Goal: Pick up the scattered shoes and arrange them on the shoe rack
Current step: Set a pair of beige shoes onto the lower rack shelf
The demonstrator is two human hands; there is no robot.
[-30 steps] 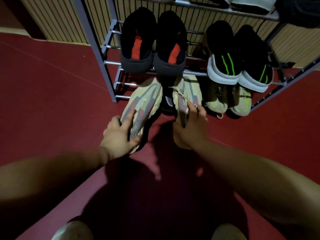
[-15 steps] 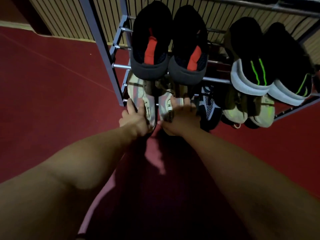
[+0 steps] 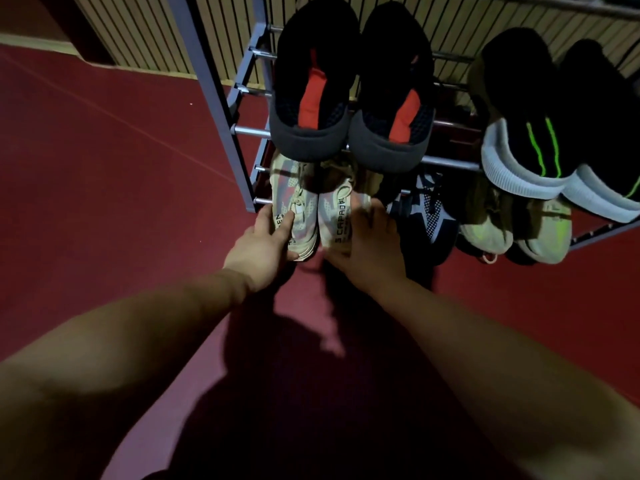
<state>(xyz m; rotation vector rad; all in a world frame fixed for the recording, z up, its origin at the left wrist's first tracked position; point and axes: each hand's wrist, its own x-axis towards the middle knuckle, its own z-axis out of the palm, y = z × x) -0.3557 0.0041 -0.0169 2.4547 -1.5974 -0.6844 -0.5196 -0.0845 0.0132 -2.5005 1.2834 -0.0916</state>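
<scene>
My left hand (image 3: 263, 249) grips the left shoe (image 3: 294, 197), my right hand (image 3: 369, 252) the right shoe (image 3: 334, 211), side by side low on the rack (image 3: 207, 67).

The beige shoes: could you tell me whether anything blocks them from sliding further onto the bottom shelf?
Nothing visible does: the beige shoes are partly in, the patterned shoe lies beside them, and the shelf is hidden farther back.

Knit cloth sneakers (image 3: 304, 216) at the grip; above them, the shoe rack (image 3: 249, 131) has shiny metal rails; matt floor (image 3: 104, 168).
</scene>
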